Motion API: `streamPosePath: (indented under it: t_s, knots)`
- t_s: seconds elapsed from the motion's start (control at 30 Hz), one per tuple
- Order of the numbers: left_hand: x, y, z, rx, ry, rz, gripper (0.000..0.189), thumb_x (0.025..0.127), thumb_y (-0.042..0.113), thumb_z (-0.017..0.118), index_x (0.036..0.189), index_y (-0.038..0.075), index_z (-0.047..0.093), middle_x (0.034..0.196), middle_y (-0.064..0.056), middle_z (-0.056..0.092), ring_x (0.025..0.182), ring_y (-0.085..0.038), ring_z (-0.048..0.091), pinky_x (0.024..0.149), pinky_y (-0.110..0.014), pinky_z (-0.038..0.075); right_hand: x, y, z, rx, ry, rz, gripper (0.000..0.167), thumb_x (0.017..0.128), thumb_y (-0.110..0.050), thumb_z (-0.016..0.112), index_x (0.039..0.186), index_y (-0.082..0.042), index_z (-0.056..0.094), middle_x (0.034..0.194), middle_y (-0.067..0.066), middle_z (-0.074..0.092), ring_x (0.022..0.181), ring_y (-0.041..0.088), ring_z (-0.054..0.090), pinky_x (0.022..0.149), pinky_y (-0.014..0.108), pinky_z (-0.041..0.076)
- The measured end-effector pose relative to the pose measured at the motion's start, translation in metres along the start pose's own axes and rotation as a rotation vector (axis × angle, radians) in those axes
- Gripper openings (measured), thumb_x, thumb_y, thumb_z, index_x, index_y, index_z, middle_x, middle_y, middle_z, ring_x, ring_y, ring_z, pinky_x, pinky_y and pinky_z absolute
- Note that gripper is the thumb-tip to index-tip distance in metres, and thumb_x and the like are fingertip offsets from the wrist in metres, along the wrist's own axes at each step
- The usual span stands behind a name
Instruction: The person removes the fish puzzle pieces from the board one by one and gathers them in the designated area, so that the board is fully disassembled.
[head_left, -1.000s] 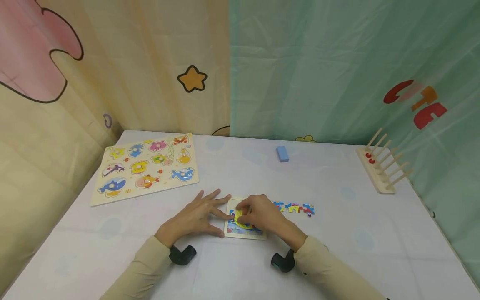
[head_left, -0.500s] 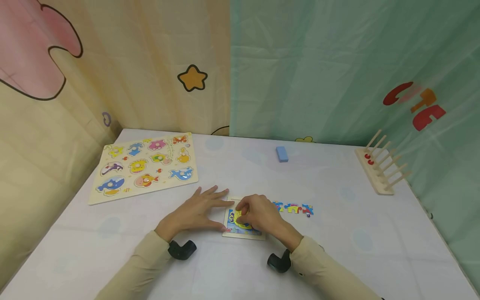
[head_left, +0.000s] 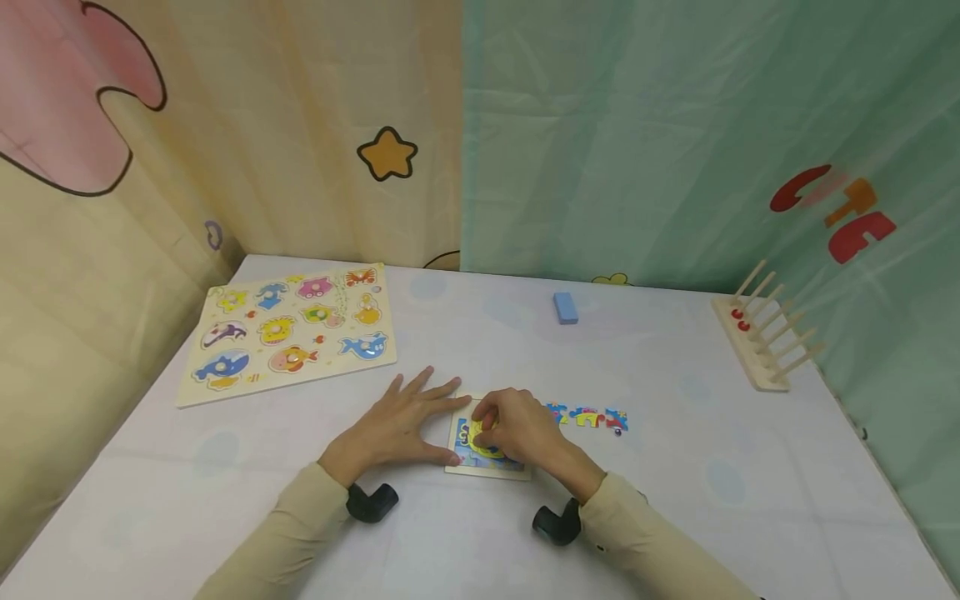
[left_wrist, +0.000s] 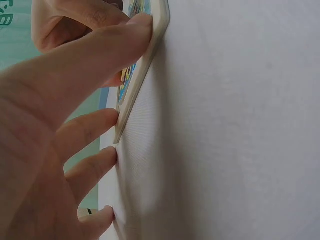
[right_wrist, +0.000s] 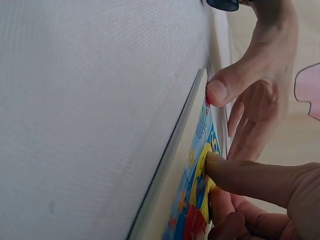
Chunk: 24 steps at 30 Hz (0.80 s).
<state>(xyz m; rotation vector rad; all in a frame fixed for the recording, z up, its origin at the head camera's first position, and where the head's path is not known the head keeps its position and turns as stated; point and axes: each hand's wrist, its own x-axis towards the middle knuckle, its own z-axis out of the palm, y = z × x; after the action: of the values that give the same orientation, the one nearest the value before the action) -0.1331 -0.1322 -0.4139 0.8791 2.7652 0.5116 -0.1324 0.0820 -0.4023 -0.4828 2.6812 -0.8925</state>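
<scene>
A small jigsaw puzzle in a pale wooden tray [head_left: 487, 473] lies on the table before me. My left hand [head_left: 396, 429] is spread at its left side, thumb [left_wrist: 139, 32] on the lower left rim and index finger at the upper left corner. With curled fingers my right hand [head_left: 525, 429] pinches a yellow puzzle piece [right_wrist: 199, 172] low over the picture; the hand hides the tray's upper right part in the head view. Several loose puzzle pieces [head_left: 587, 417] lie in a row just right of the tray.
A large peg puzzle board [head_left: 292, 333] with sea animals lies at the back left. A blue block [head_left: 566, 308] is farther back, right of centre. At the right edge stands a wooden peg rack [head_left: 753, 346] with red beads. Curtains [head_left: 600, 142] hang behind the table.
My left index finger has moved up from the tray's left side to its upper corner, and the thumb has come onto the lower rim. The right hand stays at the yellow piece.
</scene>
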Motion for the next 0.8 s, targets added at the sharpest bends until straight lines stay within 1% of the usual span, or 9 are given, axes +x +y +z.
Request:
streamPosePath:
  t_s: [0.17, 0.27, 0.33, 0.43, 0.53, 0.67, 0.8]
  knots:
    - [0.0005, 0.0019, -0.0012, -0.007, -0.014, -0.021, 0.081, 0.075, 0.062, 0.075, 0.145, 0.028, 0.051, 0.158, 0.002, 0.033, 0.148, -0.04, 0.011, 0.113, -0.068, 0.011, 0.001, -0.0001, 0.0, 0.008, -0.006, 0.005, 0.024, 0.076, -0.015, 0.084, 0.096, -0.012, 0.071, 0.075, -0.008, 0.06, 0.065, 0.009, 0.055, 0.058, 0.025, 0.046]
    - [0.0011, 0.0024, -0.0012, -0.012, -0.024, -0.034, 0.08, 0.075, 0.061, 0.076, 0.144, 0.028, 0.051, 0.158, 0.002, 0.032, 0.148, -0.04, 0.01, 0.113, -0.068, 0.011, 0.001, -0.0001, 0.0003, 0.015, 0.003, -0.014, 0.022, 0.076, -0.014, 0.084, 0.093, -0.014, 0.069, 0.076, -0.008, 0.06, 0.067, 0.009, 0.054, 0.06, 0.026, 0.046]
    - [0.0013, 0.0026, -0.0011, -0.018, -0.03, -0.039, 0.081, 0.075, 0.061, 0.076, 0.144, 0.028, 0.051, 0.159, 0.003, 0.032, 0.149, -0.039, 0.01, 0.114, -0.068, 0.01, 0.0, 0.0001, 0.0011, 0.024, 0.004, -0.045, 0.021, 0.076, -0.012, 0.083, 0.088, -0.016, 0.067, 0.075, -0.008, 0.059, 0.067, 0.01, 0.054, 0.061, 0.026, 0.046]
    - [0.0017, 0.0028, -0.0014, -0.031, -0.03, -0.041, 0.081, 0.075, 0.061, 0.076, 0.144, 0.028, 0.051, 0.159, 0.003, 0.032, 0.149, -0.039, 0.009, 0.114, -0.067, 0.009, -0.0028, 0.0013, 0.0031, 0.038, -0.017, -0.106, 0.02, 0.077, -0.01, 0.083, 0.082, -0.018, 0.065, 0.073, -0.01, 0.059, 0.068, 0.01, 0.053, 0.061, 0.025, 0.046]
    - [0.002, 0.0028, -0.0017, -0.033, -0.024, -0.04, 0.081, 0.074, 0.061, 0.076, 0.145, 0.029, 0.051, 0.159, 0.004, 0.031, 0.149, -0.038, 0.009, 0.114, -0.067, 0.009, -0.0052, 0.0035, 0.0045, 0.042, -0.037, -0.162, 0.017, 0.077, -0.011, 0.083, 0.079, -0.018, 0.068, 0.073, -0.012, 0.061, 0.068, 0.008, 0.053, 0.061, 0.025, 0.046]
    - [0.0019, 0.0029, -0.0014, -0.032, -0.024, -0.045, 0.081, 0.074, 0.061, 0.077, 0.144, 0.029, 0.051, 0.159, 0.004, 0.031, 0.149, -0.038, 0.009, 0.114, -0.067, 0.008, -0.0046, 0.0063, 0.003, 0.078, -0.023, -0.17, 0.009, 0.081, -0.014, 0.081, 0.086, -0.017, 0.074, 0.077, -0.012, 0.066, 0.066, 0.007, 0.055, 0.06, 0.024, 0.048]
    - [0.0018, 0.0036, -0.0002, -0.033, -0.028, -0.06, 0.08, 0.074, 0.06, 0.078, 0.144, 0.031, 0.052, 0.158, 0.003, 0.032, 0.149, -0.038, 0.009, 0.114, -0.067, 0.008, -0.0038, 0.0091, -0.0015, 0.184, 0.036, -0.136, 0.017, 0.083, -0.014, 0.079, 0.1, -0.014, 0.075, 0.081, -0.007, 0.07, 0.066, 0.007, 0.059, 0.062, 0.026, 0.05]
